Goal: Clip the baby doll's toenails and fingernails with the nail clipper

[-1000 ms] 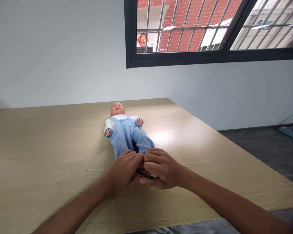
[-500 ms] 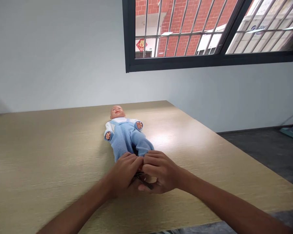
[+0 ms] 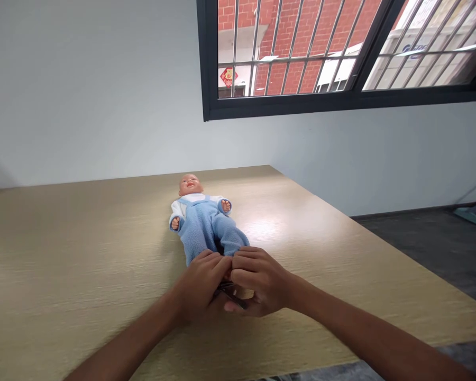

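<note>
Head camera view only, so just one angle to go through. Baby doll (image 3: 203, 225) is lying flat on its back on a tan wood-grain table (image 3: 63, 264), head toward the far edge and legs pointing at the person, roughly midway between the table's left and right edges. It wears a fuzzy blue romper with a white top underneath, little arms out to the sides.

Both of the person's hands sit down at the doll's feet. Left hand (image 3: 200, 286) is curled knuckles-up, fingers (image 3: 214, 262) bent and pressing against the bottom of the doll's left-side trouser leg. Right hand (image 3: 257, 280) is curled the same way against the other leg, fingers folded in and thumb tucked low near the table top. The two hands touch each other at the knuckles. Something small and dark (image 3: 232, 295) peeks out between and under them, pinched there, but it's too hidden to say what it is or which hand really has it. The doll's feet are covered by the hands.

Behind the table is a plain pale wall (image 3: 83, 90), and up top right a dark-framed window (image 3: 341, 53) with bars, red brick outside. Off the table's right edge there's dark floor (image 3: 432, 243).
</note>
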Tool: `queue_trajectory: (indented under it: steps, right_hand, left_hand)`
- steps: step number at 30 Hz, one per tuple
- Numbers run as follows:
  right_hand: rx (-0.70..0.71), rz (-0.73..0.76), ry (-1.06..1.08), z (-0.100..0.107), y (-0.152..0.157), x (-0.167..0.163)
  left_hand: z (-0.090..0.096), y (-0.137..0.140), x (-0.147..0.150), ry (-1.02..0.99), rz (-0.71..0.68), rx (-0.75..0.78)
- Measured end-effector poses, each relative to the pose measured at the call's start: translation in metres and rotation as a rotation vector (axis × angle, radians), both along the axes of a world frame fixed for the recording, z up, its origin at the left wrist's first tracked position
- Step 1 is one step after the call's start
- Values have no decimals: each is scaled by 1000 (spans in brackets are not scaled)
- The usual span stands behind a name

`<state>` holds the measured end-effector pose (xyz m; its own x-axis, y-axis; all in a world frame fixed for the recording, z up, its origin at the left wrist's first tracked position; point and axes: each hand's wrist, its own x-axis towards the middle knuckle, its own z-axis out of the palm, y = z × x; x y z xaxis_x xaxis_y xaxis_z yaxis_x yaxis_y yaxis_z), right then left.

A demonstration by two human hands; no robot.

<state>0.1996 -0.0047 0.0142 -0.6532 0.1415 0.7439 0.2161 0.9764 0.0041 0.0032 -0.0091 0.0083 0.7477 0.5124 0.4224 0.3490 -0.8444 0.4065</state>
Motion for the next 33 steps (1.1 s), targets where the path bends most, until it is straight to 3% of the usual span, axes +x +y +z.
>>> queue_trajectory:
  steps: [33]
  right_hand:
    - [0, 2, 14, -1, 1, 1]
  left_hand:
    - [1, -1, -1, -14, -11, -36]
